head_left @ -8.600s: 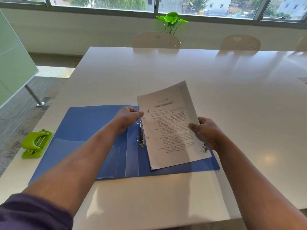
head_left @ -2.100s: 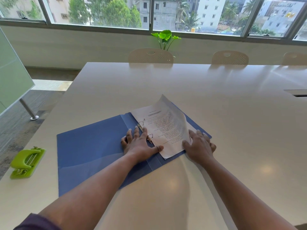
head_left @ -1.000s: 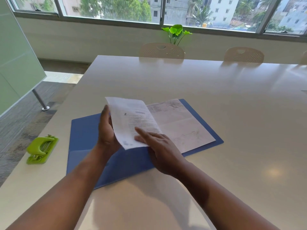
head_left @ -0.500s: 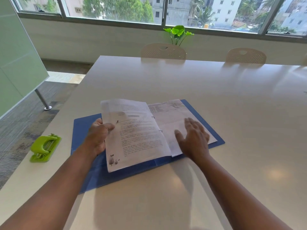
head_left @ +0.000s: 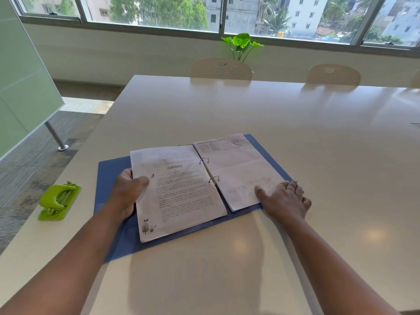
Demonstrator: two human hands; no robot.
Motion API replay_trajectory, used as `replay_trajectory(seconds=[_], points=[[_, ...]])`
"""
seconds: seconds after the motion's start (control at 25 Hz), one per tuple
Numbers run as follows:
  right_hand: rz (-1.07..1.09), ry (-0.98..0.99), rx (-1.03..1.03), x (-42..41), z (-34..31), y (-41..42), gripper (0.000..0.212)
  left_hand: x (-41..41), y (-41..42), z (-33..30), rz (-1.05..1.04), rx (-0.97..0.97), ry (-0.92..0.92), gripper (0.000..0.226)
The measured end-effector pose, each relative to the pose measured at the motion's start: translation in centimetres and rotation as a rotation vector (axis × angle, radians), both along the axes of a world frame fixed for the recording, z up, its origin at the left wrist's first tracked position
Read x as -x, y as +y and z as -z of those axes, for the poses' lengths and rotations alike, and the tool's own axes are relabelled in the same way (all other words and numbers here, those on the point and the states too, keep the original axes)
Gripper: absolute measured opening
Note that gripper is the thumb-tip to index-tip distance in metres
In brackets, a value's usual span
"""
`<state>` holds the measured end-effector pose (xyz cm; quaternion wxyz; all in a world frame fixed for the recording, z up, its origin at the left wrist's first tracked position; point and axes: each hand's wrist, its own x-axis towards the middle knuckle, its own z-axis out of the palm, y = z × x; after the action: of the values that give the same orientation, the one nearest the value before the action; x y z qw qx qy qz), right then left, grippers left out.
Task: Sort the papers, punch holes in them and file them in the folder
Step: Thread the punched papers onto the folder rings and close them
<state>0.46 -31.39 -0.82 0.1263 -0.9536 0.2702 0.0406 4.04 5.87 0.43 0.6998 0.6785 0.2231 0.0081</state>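
White table [head_left: 295, 137], open folder [head_left: 109, 176] (papers [head_left: 181, 192] filed)

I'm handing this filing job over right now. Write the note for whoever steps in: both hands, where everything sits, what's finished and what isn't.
Left hand: grips the outer edge of the turned-over printed page, thumb on top.
Right hand: lies flat, fingers straight, on the lower corner of the right-hand stack of papers.
Blue ring binder: open on the white table; both rings look closed through the sheets.
Green hole punch: on the table's left edge, untouched.
Done: papers appear punched and threaded on the rings.
Left: lay the pages flat and close the binder cover.
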Motion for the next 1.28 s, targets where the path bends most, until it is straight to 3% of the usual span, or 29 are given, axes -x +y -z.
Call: replay_trajectory(seconds=[0.2, 0.4, 0.52, 0.56, 0.68, 0.76, 0.88, 0.96, 1.08, 1.12, 1.28], points=[[0.007, -0.072, 0.032, 0.4, 0.8, 0.1, 0.091, 0.2, -0.2, 0.4, -0.030, -0.121, -0.031, 0.027], [-0.071, -0.077, -0.001, 0.6, 0.8, -0.1, 0.064, 0.5, -0.7, 0.2, -0.041, -0.167, -0.061, 0.032], [-0.115, -0.216, -0.053, 0.4, 0.3, 0.1, 0.056, 0.7, -1.1, 0.0, -0.054, -0.177, -0.079, 0.035], [-0.109, -0.302, -0.132, 0.2, -0.2, 0.5, 0.056, 0.8, -1.1, 0.1, -0.055, -0.184, -0.082, 0.039], [-0.027, -0.542, -0.680, -0.1, -3.0, 2.3, 0.063, 1.1, -1.1, 0.1, -0.033, -0.210, -0.105, 0.062], [0.017, -0.661, -0.902, -0.2, -4.2, 3.2, 0.067, 1.2, -1.1, 0.2, -0.018, -0.221, -0.122, 0.069], [-0.016, -0.793, -1.050, -0.6, -5.0, 4.7, 0.081, 1.0, -0.8, 0.5, -0.006, -0.186, -0.100, 0.041], [-0.092, -0.800, -1.074, -0.6, -5.5, 6.1, 0.089, 0.9, -0.7, 0.7, 0.003, -0.153, -0.067, 0.023], [-0.295, -0.718, -1.084, 0.2, -6.3, 8.7, 0.095, 1.0, -0.6, 0.7, 0.013, -0.131, -0.060, 0.017], [-0.379, -0.688, -1.048, 0.5, -6.2, 9.6, 0.094, 1.1, -0.7, 0.5, 0.008, -0.097, -0.065, 0.021], [-0.675, -0.620, -0.791, 1.2, -5.2, 12.9, 0.081, 1.1, -0.2, 0.6, 0.008, -0.118, -0.073, 0.076]])
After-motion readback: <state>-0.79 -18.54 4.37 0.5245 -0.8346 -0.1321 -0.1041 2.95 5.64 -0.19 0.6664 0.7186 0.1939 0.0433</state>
